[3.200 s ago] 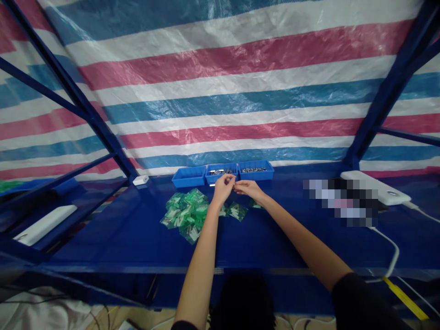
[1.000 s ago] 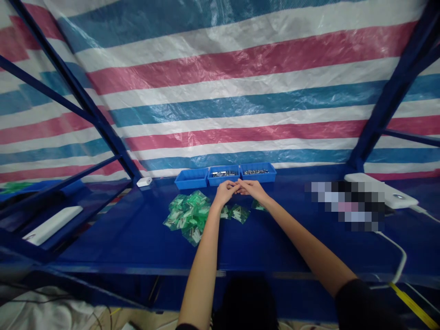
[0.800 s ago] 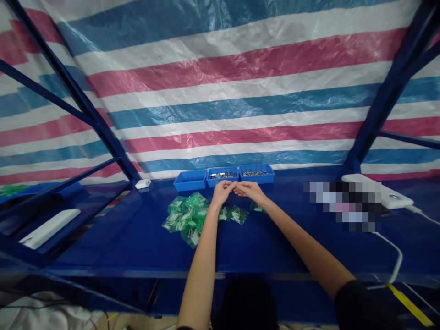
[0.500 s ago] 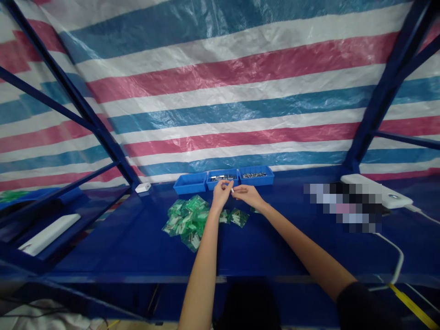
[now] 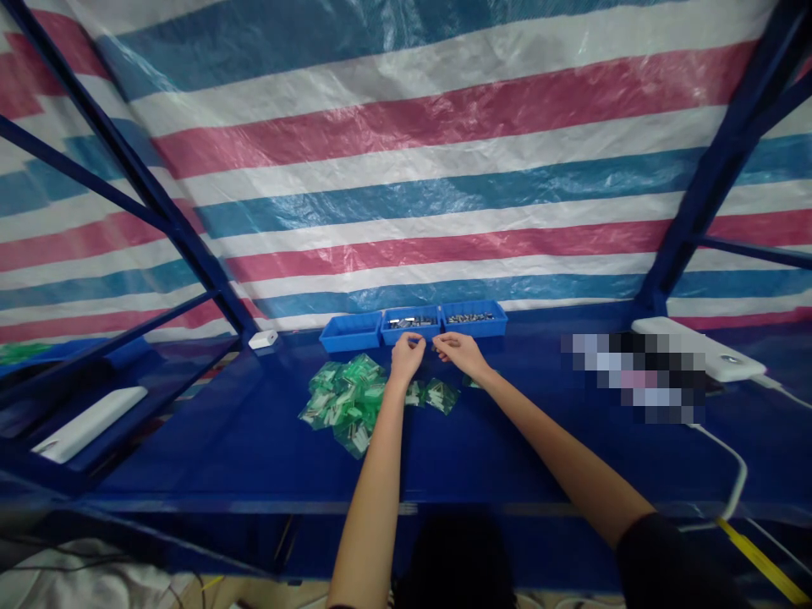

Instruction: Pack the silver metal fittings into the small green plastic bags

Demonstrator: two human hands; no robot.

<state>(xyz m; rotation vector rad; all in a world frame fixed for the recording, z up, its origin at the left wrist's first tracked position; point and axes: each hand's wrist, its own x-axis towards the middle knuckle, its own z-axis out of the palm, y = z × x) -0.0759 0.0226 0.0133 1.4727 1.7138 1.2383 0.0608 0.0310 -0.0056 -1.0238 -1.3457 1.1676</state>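
My left hand (image 5: 407, 357) is closed in a pinch just in front of the middle blue bin (image 5: 412, 337), which holds small shiny metal pieces. Close beside it, a small gap away, my right hand (image 5: 462, 352) also has thumb and fingers pressed together, below the right blue bin (image 5: 485, 326) of small metal parts. Whatever either hand pinches is too small to make out. A heap of green-and-clear small plastic bags (image 5: 352, 397) with pale pieces inside lies left of my left forearm. Another such bag (image 5: 441, 395) rests on the table between my forearms.
A third blue bin (image 5: 351, 342) stands at the left of the row. On the blue table (image 5: 507, 448) are a small white box (image 5: 262, 339), a blurred-out item (image 5: 634, 376) and a white device (image 5: 704, 348) with a cable. Blue frame posts rise at both sides.
My hands have moved slightly apart. The small white piece that showed between my fingertips is no longer visible. The view has shifted a little.
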